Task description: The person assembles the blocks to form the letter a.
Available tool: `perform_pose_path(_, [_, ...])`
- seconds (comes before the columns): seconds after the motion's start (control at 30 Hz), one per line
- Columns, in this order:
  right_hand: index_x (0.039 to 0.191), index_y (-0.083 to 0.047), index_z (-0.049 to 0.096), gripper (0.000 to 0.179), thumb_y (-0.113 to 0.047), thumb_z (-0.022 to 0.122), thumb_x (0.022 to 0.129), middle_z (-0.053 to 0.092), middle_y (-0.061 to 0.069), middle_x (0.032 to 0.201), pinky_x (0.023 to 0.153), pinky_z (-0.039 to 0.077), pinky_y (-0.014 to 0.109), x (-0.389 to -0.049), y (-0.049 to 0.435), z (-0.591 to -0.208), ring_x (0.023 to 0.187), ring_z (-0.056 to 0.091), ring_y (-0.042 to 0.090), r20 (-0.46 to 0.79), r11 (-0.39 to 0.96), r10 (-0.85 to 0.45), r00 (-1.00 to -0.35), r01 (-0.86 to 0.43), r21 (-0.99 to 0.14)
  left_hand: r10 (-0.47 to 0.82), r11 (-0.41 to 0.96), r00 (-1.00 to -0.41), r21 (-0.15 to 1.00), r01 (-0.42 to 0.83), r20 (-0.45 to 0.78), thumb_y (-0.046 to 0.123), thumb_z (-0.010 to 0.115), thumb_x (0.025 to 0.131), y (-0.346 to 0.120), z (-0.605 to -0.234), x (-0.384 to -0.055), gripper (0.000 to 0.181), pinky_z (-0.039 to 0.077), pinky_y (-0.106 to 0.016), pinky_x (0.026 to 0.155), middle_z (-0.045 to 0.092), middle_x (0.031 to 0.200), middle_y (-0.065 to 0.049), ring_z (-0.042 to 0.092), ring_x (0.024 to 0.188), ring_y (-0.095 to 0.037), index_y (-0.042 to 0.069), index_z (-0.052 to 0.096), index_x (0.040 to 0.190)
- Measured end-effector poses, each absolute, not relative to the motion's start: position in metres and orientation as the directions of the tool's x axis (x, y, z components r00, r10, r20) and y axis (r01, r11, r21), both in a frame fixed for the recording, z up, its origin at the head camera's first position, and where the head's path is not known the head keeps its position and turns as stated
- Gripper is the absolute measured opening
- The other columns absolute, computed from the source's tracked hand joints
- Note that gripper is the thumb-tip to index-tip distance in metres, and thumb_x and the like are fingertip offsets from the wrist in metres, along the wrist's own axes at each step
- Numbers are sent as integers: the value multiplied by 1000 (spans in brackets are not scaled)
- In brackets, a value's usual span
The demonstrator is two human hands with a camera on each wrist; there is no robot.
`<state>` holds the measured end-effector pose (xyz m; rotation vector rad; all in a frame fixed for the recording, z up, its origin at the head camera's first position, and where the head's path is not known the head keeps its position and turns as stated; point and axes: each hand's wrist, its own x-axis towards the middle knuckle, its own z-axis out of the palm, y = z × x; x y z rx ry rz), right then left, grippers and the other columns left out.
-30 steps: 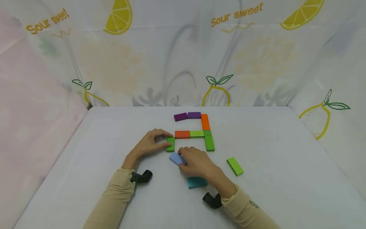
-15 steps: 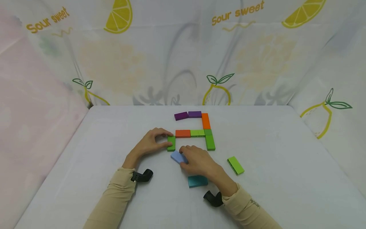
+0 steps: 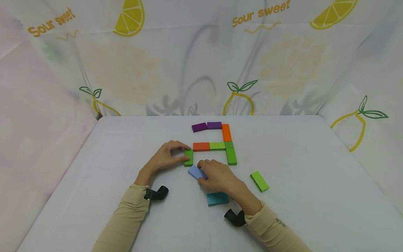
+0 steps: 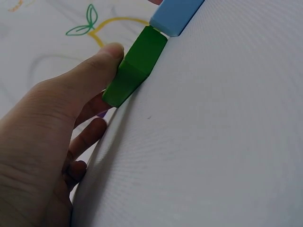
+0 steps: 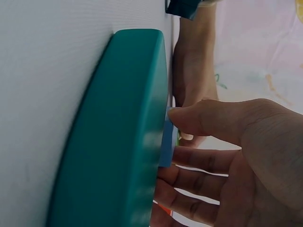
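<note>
In the head view my left hand (image 3: pixel 167 156) pinches a green block (image 3: pixel 188 161) between thumb and fingers, at the left end of a row of flat blocks. My right hand (image 3: pixel 217 176) pinches a light blue block (image 3: pixel 195 172) that lies slantwise, its upper corner close to the green block's lower end. Seen from the left wrist, the thumb presses the side of the green block (image 4: pixel 137 61), and the end of the blue block (image 4: pixel 176 16) sits right by it. A teal block (image 5: pixel 111 123) fills the foreground of the right wrist view, with only a sliver of blue showing behind it.
Red-orange (image 3: pixel 201 147) and lime (image 3: pixel 217 146) blocks form the row, joining green (image 3: pixel 231 156) and orange (image 3: pixel 226 132) blocks on the right. Purple blocks (image 3: pixel 214 125) lie at the back. A loose lime block (image 3: pixel 259 181) lies to the right on the white table (image 3: pixel 299 157).
The light blue block has shifted slightly, its corner now a little closer to the green block. Both hands keep their grips and are otherwise nearly still.
</note>
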<state>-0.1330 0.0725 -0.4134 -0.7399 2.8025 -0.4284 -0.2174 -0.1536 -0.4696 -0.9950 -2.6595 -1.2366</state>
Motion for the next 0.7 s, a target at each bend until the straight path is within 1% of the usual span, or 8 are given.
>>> perform_pose_path(0.17, [121,-10,58,38,-30,61,88,63,1,102,77,50,32,-134,73,-414,88,55,15,-127,831,-512,-850,-451,-326,533,481,-797,674,561,284,32,76,79,-154,-470,-217,35,42,-31,89,68,107,8,54,99,-11,22,68,111])
perform_pose_path(0.4, [122,-10,57,40,-32,61,89,62,2,100,77,49,32,-135,73,-415,86,54,15,-131,827,-514,-848,-448,-340,523,491,-812,686,536,260,33,74,81,-154,-470,-218,34,42,-36,93,67,110,8,54,102,-12,24,67,114])
perform_pose_path(0.47, [123,-10,56,41,-33,61,90,62,1,97,75,49,31,-136,75,-414,84,54,14,-144,823,-512,-847,-436,-365,517,483,-816,699,527,257,31,72,83,-154,-469,-217,34,41,-37,95,67,112,6,54,104,-13,22,66,115])
perform_pose_path(0.6, [126,-11,54,42,-34,60,91,60,1,90,69,47,28,-144,87,-407,77,53,14,-182,810,-486,-855,-362,-462,506,462,-823,725,511,258,27,66,89,-154,-469,-216,31,41,-41,97,66,115,2,56,105,-16,18,64,118])
perform_pose_path(0.7, [127,-11,54,41,-33,59,92,59,1,89,65,46,26,-152,105,-398,74,52,14,-171,803,-453,-875,-316,-505,498,464,-829,729,504,255,27,62,91,-153,-469,-217,29,41,-41,98,66,116,1,56,104,-15,16,64,118])
